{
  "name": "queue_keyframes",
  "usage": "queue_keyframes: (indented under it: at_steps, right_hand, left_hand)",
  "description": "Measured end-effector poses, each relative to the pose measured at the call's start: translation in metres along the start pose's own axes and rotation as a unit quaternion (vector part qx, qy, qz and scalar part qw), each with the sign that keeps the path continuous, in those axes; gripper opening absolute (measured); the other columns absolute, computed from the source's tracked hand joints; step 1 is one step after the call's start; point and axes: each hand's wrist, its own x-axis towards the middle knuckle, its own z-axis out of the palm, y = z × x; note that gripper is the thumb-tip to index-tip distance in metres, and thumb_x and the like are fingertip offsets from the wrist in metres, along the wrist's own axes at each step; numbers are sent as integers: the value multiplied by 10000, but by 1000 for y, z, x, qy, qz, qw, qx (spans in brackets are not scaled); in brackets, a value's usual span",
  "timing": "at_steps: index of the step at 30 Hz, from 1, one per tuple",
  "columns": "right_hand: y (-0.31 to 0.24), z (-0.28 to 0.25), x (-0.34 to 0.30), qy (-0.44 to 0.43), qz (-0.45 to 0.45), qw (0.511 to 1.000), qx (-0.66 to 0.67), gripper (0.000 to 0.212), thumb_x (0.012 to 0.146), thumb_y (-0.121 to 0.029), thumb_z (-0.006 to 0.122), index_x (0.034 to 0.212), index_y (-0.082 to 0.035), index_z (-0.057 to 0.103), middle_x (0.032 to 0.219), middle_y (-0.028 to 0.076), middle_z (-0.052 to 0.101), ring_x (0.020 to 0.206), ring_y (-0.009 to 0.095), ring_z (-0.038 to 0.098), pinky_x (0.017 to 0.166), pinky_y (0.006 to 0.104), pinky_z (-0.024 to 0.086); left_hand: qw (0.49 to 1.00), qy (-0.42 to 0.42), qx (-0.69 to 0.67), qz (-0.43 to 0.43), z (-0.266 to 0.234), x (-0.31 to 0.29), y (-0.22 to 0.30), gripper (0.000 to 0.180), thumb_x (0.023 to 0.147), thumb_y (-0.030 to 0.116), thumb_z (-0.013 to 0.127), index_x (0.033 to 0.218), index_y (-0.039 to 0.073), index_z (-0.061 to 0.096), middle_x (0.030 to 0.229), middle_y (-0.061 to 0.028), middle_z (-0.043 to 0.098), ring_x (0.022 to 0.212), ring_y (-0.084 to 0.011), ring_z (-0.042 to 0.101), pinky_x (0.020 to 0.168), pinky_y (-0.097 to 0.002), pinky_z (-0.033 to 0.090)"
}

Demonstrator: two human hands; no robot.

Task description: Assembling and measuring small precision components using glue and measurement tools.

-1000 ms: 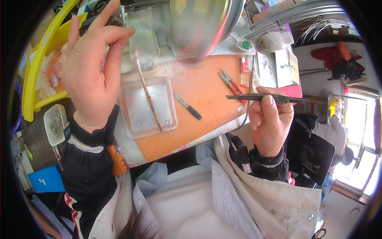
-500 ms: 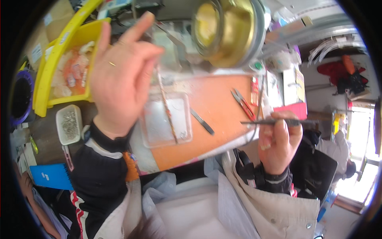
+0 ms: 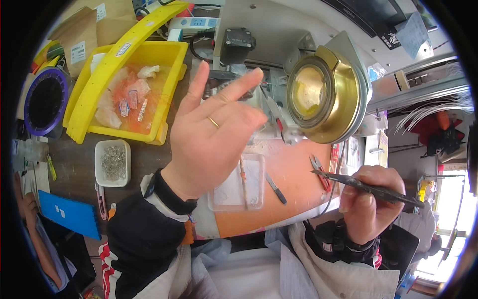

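Observation:
My left hand (image 3: 211, 134) is raised over the work table, two fingers stretched out, the index finger bent in a pinch. Whatever lies in that pinch, if anything, is hidden. Dark pointed tweezers (image 3: 368, 188) are gripped in my right hand (image 3: 371, 212), tip toward the left. Below my left hand a clear shallow tray (image 3: 226, 199) rests on an orange board (image 3: 294, 199), with a thin brown stick (image 3: 243, 184) across it. A grey-bladed tool (image 3: 276, 189) and red-handled snips (image 3: 321, 174) lie right of the tray.
A brass-coloured round housing (image 3: 343, 99) with a glass front stands over the far side. To the left are a yellow bin (image 3: 172, 94), a white dish of small metal pins (image 3: 127, 167), a cutter knife (image 3: 101, 202) and a blue folder (image 3: 69, 214). Another person's arm (image 3: 42, 244) shows at far left.
The view has shifted, so the table and bin appear lower and farther right. My left hand keeps its pinch. The tweezers in my right hand now tilt, tip up.

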Motion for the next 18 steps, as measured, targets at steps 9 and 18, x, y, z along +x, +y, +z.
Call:
queue_keyframes:
  at_steps: [9, 18]
  right_hand:
    - [4, 12, 30, -162, -176, 971, -2, 292, 761, -41, 835, 967, 33, 641, 683, 121, 691, 496, 210, 634, 444, 289, 448]
    - [-10, 16, 46, -35, -299, 950, -89, 145, 991, -229, 618, 1031, -118, 701, 902, 48, 501, 976, 244, 478, 766, 354, 443]
  left_hand:
    - [1000, 11, -25, -7, 0, -4, -2, 58, 818, 43, 617, 821, 100, 629, 833, -9, 678, 1144, -260, 683, 1179, -547, 281]
    - [999, 46, -15, -9, -5, -5, 6, 110, 718, 115, 675, 827, 99, 680, 865, 7, 689, 983, -239, 699, 944, -433, 470]
